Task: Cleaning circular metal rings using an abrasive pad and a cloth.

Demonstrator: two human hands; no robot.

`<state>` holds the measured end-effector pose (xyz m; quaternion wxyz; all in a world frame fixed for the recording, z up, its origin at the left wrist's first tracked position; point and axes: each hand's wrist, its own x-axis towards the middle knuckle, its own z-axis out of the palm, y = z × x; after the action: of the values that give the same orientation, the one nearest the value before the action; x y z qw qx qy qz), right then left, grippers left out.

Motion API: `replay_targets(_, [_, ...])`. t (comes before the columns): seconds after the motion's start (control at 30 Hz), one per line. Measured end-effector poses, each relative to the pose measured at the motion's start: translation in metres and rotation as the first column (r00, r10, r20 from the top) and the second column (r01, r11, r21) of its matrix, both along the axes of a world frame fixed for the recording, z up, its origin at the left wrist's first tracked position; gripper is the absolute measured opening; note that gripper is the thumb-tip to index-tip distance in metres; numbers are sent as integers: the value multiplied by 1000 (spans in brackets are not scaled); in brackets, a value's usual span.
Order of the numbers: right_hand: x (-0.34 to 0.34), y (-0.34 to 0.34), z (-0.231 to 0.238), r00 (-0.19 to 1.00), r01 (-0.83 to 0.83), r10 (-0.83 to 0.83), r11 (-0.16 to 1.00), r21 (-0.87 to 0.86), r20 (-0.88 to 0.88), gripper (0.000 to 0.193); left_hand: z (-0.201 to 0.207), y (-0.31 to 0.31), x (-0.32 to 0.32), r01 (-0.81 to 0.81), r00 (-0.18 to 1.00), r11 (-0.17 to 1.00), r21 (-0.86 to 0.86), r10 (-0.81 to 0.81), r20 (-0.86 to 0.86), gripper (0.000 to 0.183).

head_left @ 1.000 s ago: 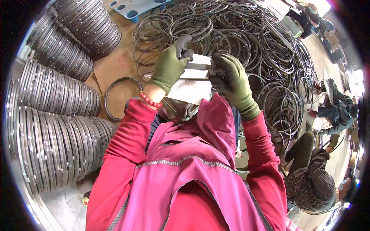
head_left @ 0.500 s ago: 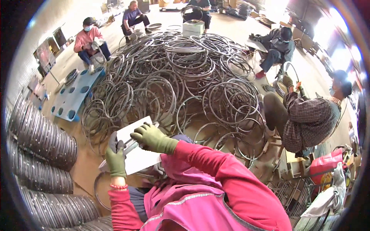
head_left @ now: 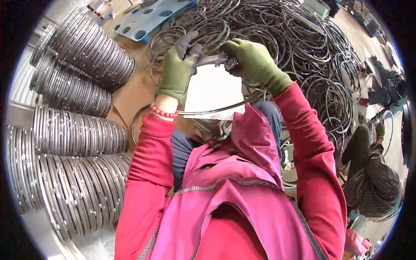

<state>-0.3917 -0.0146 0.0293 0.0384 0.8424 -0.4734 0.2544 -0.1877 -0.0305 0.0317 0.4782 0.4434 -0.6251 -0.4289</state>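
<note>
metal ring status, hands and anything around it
Left hand gripping metal ring; right hand holding dark wiry pad at it; white sheet beneath; tangled ring pile beyond.

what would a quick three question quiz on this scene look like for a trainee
1. True or false: the left hand and right hand, at the curved grey hoop, are bare.
2. Which wrist wears the red bead bracelet? (a) left (b) right (c) both
3. What colour is the pallet with round holes?

Key: 1 false, both wear green gloves; 2 a; 3 blue.
</note>
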Motion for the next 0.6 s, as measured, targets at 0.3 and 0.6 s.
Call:
replay_targets(0.3, [15, -2, -6, 1000, -24, 24, 994, 111, 2, 61, -32, -11, 19, 9, 1000, 982, -189, -6, 13, 27])
replay_targets(0.6, [18, -15, -7, 998, -6, 1, 997, 83, 65, 63, -33, -26, 22, 65, 950, 905, -420, 73, 304, 26])
